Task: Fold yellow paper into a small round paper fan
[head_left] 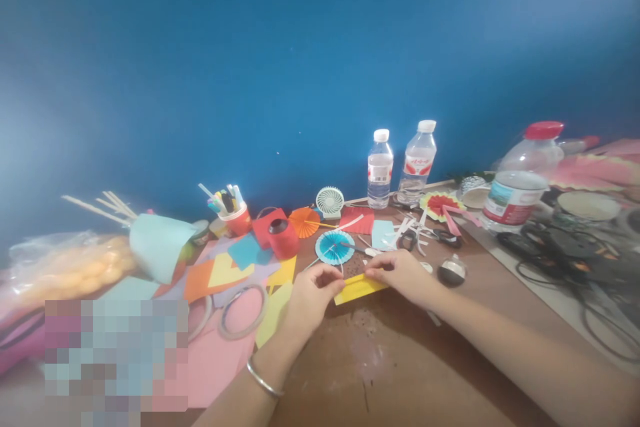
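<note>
Both my hands meet over a folded strip of yellow paper (pixel 357 288) lying on the brown table (pixel 390 360). My left hand (pixel 311 293) pinches its left end with curled fingers; a silver bangle sits on that wrist. My right hand (pixel 397 271) presses and pinches the strip's upper right edge. A blue pleated paper fan (pixel 334 247) lies just beyond my fingers.
Coloured paper sheets (pixel 235 273) and a tape ring (pixel 243 310) lie to the left. A red cup (pixel 283 237), a pen holder (pixel 235 213), a small white fan (pixel 330 202) and two water bottles (pixel 380 170) stand by the blue wall. Scissors (pixel 447 235) and cables (pixel 565 260) lie to the right.
</note>
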{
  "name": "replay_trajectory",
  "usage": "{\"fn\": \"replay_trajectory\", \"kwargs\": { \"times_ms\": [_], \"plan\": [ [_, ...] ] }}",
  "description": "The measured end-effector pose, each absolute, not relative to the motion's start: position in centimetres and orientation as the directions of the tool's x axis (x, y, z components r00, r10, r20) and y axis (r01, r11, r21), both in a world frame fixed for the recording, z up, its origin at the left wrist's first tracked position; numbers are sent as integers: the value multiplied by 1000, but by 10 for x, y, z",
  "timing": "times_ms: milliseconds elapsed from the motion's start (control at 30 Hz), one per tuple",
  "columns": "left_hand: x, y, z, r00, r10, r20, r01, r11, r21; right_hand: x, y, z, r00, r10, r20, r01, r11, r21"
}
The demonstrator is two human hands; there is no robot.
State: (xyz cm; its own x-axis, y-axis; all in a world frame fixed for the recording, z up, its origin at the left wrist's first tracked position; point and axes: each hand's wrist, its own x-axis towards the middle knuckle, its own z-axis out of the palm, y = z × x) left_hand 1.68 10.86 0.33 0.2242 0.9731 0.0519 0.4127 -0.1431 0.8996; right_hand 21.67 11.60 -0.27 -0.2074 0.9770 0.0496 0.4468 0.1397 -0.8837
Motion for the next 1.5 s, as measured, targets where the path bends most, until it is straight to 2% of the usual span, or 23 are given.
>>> {"fn": "replay_trajectory", "kwargs": {
  "times_ms": [67, 133, 200, 300, 367, 433, 567, 700, 800, 1167, 1267, 1500],
  "plan": [
    [15, 111, 2, 186, 981, 64, 346, -126, 930, 217, 117, -5, -148, 989, 8, 327, 57, -943],
    [15, 110, 4, 193, 976, 99, 409, -172, 896, 216, 117, -6, -118, 993, -19, 245, 10, -969],
    [17, 106, 9, 270, 948, 171, 572, -300, 763, 214, 115, -8, -113, 993, -31, 246, -2, -969],
    [21, 98, 15, 459, 847, 268, 712, -531, 460, 211, 113, -8, -146, 989, -22, 306, 24, -952],
    [24, 94, 16, 520, 814, 257, 711, -580, 398, 208, 111, -7, -176, 984, -8, 312, 48, -949],
    [25, 93, 15, 499, 837, 223, 690, -540, 482, 204, 107, -4, -174, 985, -1, 240, 42, -970],
    [26, 93, 14, 322, 933, 157, 591, -328, 737, 195, 97, 2, -137, 990, -26, -72, -36, -997],
    [27, 95, 12, 226, 967, 119, 484, -218, 847, 186, 89, 2, -155, 982, -111, -182, -139, -973],
    [29, 94, 9, 226, 966, 127, 441, -218, 871, 183, 86, 2, -180, 969, -167, -208, -203, -957],
    [30, 94, 6, 260, 961, 94, 340, -183, 922, 182, 86, -4, -206, 956, -211, -401, -279, -872],
    [30, 93, 6, 265, 961, 86, 316, -171, 933, 182, 85, -3, -248, 949, -194, -413, -285, -865],
    [31, 90, 13, 207, 974, 90, 421, -172, 891, 180, 86, -5, -260, 951, -166, -359, -255, -898]
  ]
}}
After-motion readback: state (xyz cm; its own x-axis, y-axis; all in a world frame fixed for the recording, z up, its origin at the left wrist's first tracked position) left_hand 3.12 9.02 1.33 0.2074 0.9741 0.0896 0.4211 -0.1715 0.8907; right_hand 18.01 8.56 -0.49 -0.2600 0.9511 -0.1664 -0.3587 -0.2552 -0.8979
